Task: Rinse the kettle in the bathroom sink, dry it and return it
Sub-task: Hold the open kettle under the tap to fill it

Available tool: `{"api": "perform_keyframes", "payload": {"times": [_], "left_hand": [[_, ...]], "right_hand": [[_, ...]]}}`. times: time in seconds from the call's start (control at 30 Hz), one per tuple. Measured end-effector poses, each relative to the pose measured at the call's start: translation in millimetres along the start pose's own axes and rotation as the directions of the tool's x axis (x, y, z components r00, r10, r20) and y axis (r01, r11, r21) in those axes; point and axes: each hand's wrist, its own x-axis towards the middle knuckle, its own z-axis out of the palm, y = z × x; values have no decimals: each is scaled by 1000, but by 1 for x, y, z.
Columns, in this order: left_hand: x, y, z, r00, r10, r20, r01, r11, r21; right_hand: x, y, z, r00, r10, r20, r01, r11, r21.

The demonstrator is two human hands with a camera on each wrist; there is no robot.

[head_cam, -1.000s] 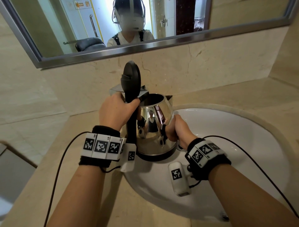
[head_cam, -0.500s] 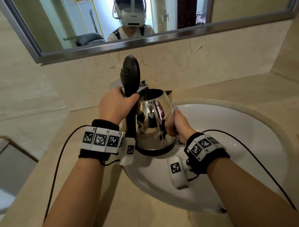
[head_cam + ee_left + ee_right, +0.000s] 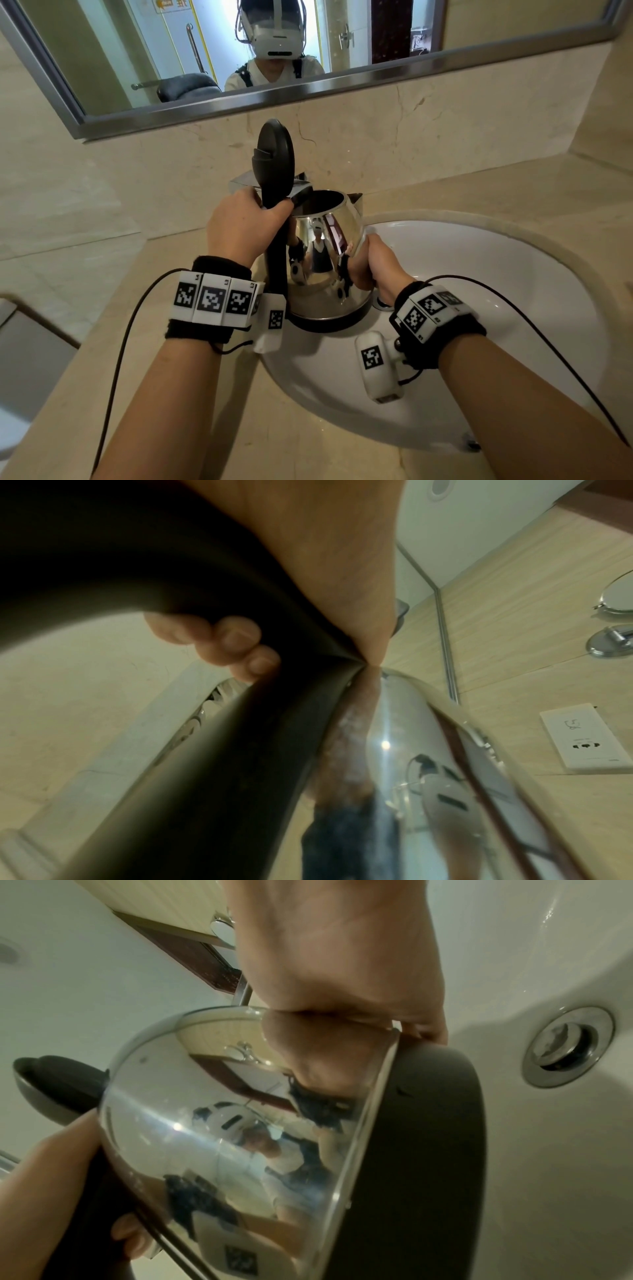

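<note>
The kettle (image 3: 325, 260) seems barely shifted, both hands holding it as before.

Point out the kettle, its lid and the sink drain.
kettle (image 3: 329, 260), head view, shiny steel side.
lid (image 3: 275, 161), head view, raised black disc.
drain (image 3: 567, 1047), right wrist view, metal plug centre.

Kettle (image 3: 325, 260): mirror-polished metal body, matt black plastic handle (image 3: 275, 246) and base. Sink (image 3: 496, 274): glossy white ceramic, metal drain (image 3: 567, 1046). Tabletop (image 3: 171, 394): smooth beige stone.
</note>
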Motion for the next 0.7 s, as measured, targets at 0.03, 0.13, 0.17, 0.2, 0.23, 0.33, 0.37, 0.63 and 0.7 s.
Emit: {"api": "perform_keyframes", "payload": {"times": [0.03, 0.13, 0.17, 0.2, 0.23, 0.33, 0.37, 0.63, 0.7], "left_hand": [[0, 0, 0, 1000, 2, -1, -2, 1000, 0], [0, 0, 0, 1000, 6, -2, -6, 1000, -3], [0, 0, 0, 1000, 5, -1, -5, 1000, -6], [0, 0, 0, 1000, 3, -1, -3, 1000, -6], [0, 0, 0, 1000, 2, -1, -2, 1000, -4], [0, 0, 0, 1000, 3, 3, -3, 1000, -1], [0, 0, 0, 1000, 4, 7, -4, 1000, -5], [0, 0, -1, 1000, 16, 4, -16, 1000, -18], [0, 0, -1, 1000, 15, 2, -15, 1000, -10]], "right_hand": [[4, 1, 1, 1000, -22, -1, 22, 1000, -18], [11, 4, 3, 1000, 19, 5, -19, 999, 42], [12, 5, 2, 1000, 14, -10, -13, 999, 43], [14, 5, 2, 999, 7, -35, -5, 999, 49], [17, 6, 1, 999, -10, -34, 11, 999, 33], [20, 6, -2, 998, -55, -44, 52, 996, -74], [19, 3, -2, 998, -22, -57, 18, 998, -57], [41, 10, -13, 967, -208, -147, 188, 972, -138], [46, 12, -15, 946, -262, -190, 234, 960, -155]]}}
